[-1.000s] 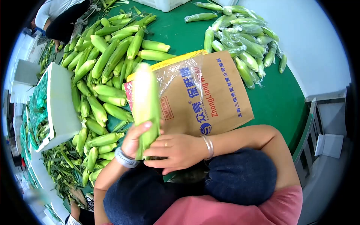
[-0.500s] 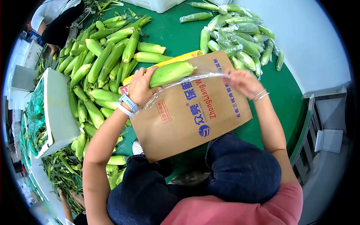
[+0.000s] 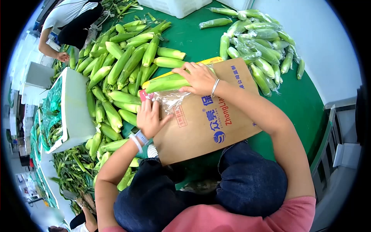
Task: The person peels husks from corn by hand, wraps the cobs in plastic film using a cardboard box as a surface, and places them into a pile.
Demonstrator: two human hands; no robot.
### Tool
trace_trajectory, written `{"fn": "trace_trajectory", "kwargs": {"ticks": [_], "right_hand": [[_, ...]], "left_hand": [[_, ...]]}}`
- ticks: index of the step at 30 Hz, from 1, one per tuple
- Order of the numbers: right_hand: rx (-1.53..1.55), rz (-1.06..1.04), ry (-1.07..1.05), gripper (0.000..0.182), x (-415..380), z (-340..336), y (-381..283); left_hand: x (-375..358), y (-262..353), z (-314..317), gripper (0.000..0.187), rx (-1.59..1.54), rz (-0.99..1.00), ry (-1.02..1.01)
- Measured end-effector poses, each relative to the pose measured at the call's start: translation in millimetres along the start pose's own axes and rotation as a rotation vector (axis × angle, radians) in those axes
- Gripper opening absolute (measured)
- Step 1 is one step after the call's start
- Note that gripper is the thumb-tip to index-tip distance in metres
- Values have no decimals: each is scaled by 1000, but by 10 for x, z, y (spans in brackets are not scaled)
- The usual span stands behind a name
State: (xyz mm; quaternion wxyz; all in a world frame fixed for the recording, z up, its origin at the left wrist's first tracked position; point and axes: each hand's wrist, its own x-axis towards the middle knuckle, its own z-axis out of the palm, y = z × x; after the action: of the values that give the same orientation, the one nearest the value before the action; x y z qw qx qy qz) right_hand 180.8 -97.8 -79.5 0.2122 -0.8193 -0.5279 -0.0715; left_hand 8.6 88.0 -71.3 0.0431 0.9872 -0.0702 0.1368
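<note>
A green ear of corn [image 3: 167, 83] in its husk lies across the top of a brown printed cardboard sheet [image 3: 193, 135] in front of me. My right hand [image 3: 199, 79] is closed over the corn's right part, fingers on the far side and thumb on the near side. Clear plastic film [image 3: 172, 99] spreads along the near side of the corn. My left hand [image 3: 150, 120] rests at the film's left edge, its thumb spread away from the fingers. A yellow-edged packet [image 3: 212, 60] shows partly behind the corn.
A large heap of unwrapped corn [image 3: 123, 65] lies to the left, and film-wrapped corn [image 3: 266, 50] is piled at the back right. A white crate [image 3: 75, 112] stands left, another white crate [image 3: 177, 7] at the back. Another person's hand [image 3: 63, 57] is at the far left.
My right hand has moved left from the stretched film onto the corn. My left hand has let go of the corn and come down to the film. The corn now lies further left.
</note>
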Motion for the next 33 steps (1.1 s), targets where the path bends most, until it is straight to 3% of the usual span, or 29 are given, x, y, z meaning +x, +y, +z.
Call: {"fn": "trace_trajectory", "kwargs": {"ticks": [3,5,8,10,12,13,14,15,16,17,18,20,21,23,24,26,28,29,33], "right_hand": [[-61,-30,-9,58,-50,-7,4],[-86,9,-73,52,-119,-92,-40],[-141,-149,2,54,-464,-171,-114],[-134,-168,-122,56,-721,-329,-372],[-67,-180,-193,56,-1026,-425,-711],[8,-150,-288,56,-1121,-482,-903],[81,-120,-386,55,-1174,-552,-1050],[194,-39,-548,51,-1152,-609,-1146],[191,-40,-558,51,-1095,-586,-1145],[190,-83,-457,48,-997,-558,-1090],[188,-126,-356,44,-892,-531,-1031],[30,-79,-303,37,-685,-374,-878],[-112,-61,-234,36,-580,-228,-752],[-54,97,-185,37,-309,21,-488],[-153,150,-219,37,-119,68,-383],[-251,206,-250,37,190,87,-244],[-102,438,-291,29,470,-11,-142],[-100,440,-287,29,582,-89,-75],[-149,467,-556,24,697,-90,176]], "left_hand": [[-95,-291,155,30,113,38,0],[-338,-353,35,14,258,66,-342],[-485,-284,-590,7,28,-253,-566],[-495,-344,-976,16,-874,-465,-721],[-500,-215,-1126,24,-1313,-199,-645],[-488,-123,-1104,21,-1416,-128,-749],[-561,33,-919,21,-1439,-11,-674],[-509,249,-899,22,-1458,-50,-743],[-478,375,-727,23,-1267,191,-613],[-386,515,-665,20,-1032,240,-585],[-306,619,-575,20,-1038,239,-577],[-142,779,-404,31,-505,110,-503],[-48,850,-394,31,-508,111,-492],[109,974,-394,54,102,205,-250],[137,1044,-336,80,57,150,-208],[240,1029,-152,94,52,71,-206],[437,855,-29,105,8,24,-166],[577,752,-12,107,-58,-67,-343],[884,337,191,88,-154,3,-270]]}}
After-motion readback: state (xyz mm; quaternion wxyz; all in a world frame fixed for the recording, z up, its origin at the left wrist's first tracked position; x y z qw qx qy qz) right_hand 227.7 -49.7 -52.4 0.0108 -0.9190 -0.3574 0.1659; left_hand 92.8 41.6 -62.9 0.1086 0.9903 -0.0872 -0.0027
